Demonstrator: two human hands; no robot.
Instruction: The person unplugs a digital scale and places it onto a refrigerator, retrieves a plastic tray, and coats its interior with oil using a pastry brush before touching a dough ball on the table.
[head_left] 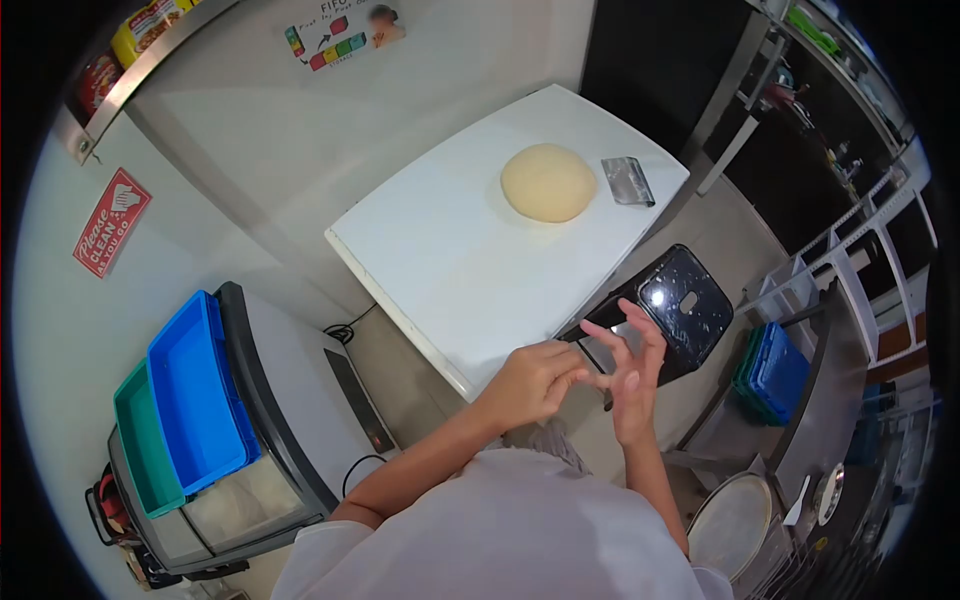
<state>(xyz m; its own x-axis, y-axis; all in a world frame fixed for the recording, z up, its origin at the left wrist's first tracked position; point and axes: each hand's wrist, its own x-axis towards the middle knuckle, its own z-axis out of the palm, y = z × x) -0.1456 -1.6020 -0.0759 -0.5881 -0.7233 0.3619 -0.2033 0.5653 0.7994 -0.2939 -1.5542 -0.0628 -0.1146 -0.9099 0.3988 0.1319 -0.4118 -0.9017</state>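
Note:
My left hand (530, 385) is closed, its fingertips pinched at a finger of my right hand. My right hand (634, 378) is turned partly palm up, with its other fingers spread apart. Both hands are in front of my body, just off the near edge of the white table (440, 260). A large smooth ball of dough (548, 183) rests on the far part of that table. Right of the dough lies a metal bench scraper (628, 181). Whether any bits of dough are on my fingers is too small to tell.
Beside the table stands a black bin (685, 300) with a shiny lid. Blue (200, 390) and green trays (148, 440) rest on a chest at left. A metal table (815, 400) and a white rack (880, 270) are at right, with a round pan (730, 525) low down.

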